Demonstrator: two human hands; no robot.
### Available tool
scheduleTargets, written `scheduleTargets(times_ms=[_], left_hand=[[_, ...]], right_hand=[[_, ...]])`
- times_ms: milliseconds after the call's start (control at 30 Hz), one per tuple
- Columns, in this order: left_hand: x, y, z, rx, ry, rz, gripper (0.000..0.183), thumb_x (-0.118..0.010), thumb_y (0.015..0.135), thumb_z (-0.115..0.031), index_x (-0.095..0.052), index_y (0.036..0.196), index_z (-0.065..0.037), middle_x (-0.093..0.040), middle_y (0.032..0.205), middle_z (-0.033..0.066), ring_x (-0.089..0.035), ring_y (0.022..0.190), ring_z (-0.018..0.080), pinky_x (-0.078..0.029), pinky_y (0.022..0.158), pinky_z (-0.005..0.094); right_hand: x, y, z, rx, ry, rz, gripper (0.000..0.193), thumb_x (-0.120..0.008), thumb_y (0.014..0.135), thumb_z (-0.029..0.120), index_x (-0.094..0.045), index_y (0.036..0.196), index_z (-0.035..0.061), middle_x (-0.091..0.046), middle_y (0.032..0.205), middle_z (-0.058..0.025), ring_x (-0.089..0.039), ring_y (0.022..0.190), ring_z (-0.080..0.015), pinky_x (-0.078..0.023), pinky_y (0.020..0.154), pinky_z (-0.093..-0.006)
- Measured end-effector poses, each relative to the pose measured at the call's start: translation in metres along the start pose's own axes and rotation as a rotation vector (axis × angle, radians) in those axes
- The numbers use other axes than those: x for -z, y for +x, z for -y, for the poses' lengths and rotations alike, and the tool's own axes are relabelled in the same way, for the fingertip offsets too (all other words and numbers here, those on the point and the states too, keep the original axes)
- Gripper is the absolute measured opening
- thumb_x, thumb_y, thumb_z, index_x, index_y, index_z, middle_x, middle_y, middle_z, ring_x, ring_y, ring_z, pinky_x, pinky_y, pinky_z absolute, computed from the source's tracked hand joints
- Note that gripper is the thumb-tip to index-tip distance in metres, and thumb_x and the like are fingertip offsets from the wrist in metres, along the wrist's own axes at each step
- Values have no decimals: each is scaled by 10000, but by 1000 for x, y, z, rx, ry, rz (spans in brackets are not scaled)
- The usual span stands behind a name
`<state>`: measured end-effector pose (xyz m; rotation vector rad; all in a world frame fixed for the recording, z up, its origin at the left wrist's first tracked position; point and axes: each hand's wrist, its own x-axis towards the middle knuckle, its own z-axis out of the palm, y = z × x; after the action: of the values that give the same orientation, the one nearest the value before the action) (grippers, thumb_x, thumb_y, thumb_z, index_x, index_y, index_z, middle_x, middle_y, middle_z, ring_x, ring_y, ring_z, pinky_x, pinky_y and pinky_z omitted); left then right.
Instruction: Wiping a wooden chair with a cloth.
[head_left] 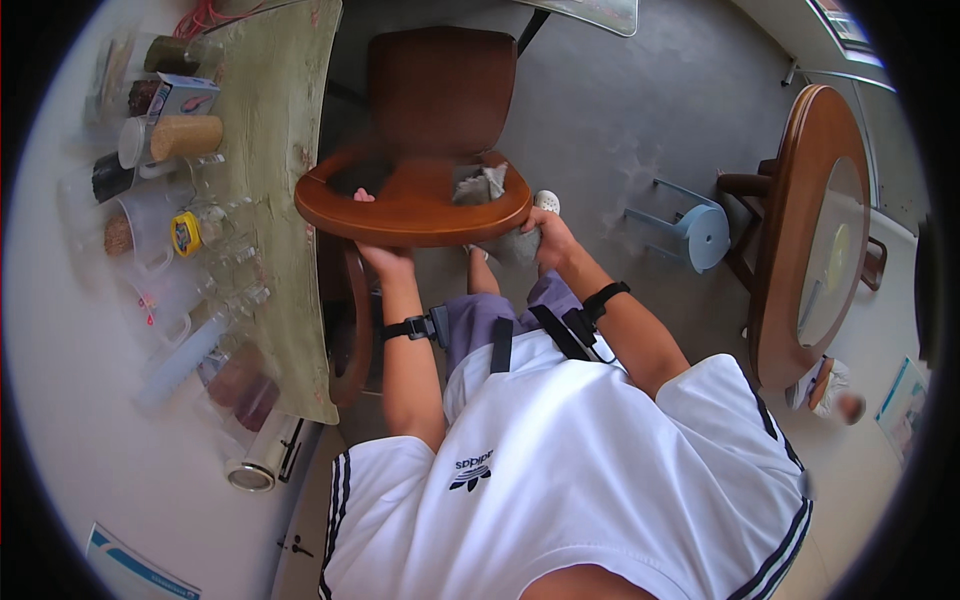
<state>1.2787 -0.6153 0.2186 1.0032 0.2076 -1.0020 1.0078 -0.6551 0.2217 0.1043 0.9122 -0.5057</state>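
- Head view: right hand (pixel 553 241) is clutching a grey cloth (pixel 516 248) at the wooden armchair's (pixel 440 92) curved rail (pixel 415 229), beside the table (pixel 275 190).
- Left hand (pixel 385 260) is grasping that rail.
- Wiping is seemingly underway; how much is remaining isn't showing.

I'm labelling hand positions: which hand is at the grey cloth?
The right hand, next to the grey cloth hanging below the curved wooden rail; the left hand is farther left along the rail, apart from the cloth.
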Motion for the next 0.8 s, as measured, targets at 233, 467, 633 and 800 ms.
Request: scheduleTargets(times_ms=[233, 467, 633, 800], left_hand=[[-6, -3, -9, 86, -47, 1, 581, -423, 986, -494, -469, 1390, -80, -464, 1433, 11, -422, 1318, 152, -314, 1126, 375], [-40, -28, -2, 200, -47, 306, 1007, -244, 822, -832, -412, 1420, -39, -413, 1476, 71, -322, 1391, 219, -206, 1161, 417], [-71, -33, 8, 267, 25, 381, 917, -375, 813, -798, -461, 1381, -82, -435, 1457, 35, -350, 1361, 195, -223, 1147, 399], [-93, -47, -9, 309, 86, 530, 821, -505, 820, -721, -445, 1375, -119, -456, 1426, 28, -371, 1344, 193, -279, 1127, 409]], right_hand=[[-27, 3, -32, 123, 479, 106, 472, -472, 679, 79, -585, 1125, -24, -623, 1159, -180, -578, 1077, -360, -401, 1048, -503], [-64, -32, 39, 374, 472, 180, 556, -536, 809, 406, -573, 1179, -8, -603, 1205, -193, -566, 1124, -350, -391, 1060, -483], [-75, -37, 89, 445, 328, 116, 657, -622, 841, 573, -576, 1202, 27, -603, 1218, -181, -571, 1130, -321, -435, 1019, -465], [-89, -59, 93, 527, 344, 71, 633, -710, 788, 565, -594, 1158, 65, -674, 1063, -128, -659, 888, -290, -522, 850, -467]])
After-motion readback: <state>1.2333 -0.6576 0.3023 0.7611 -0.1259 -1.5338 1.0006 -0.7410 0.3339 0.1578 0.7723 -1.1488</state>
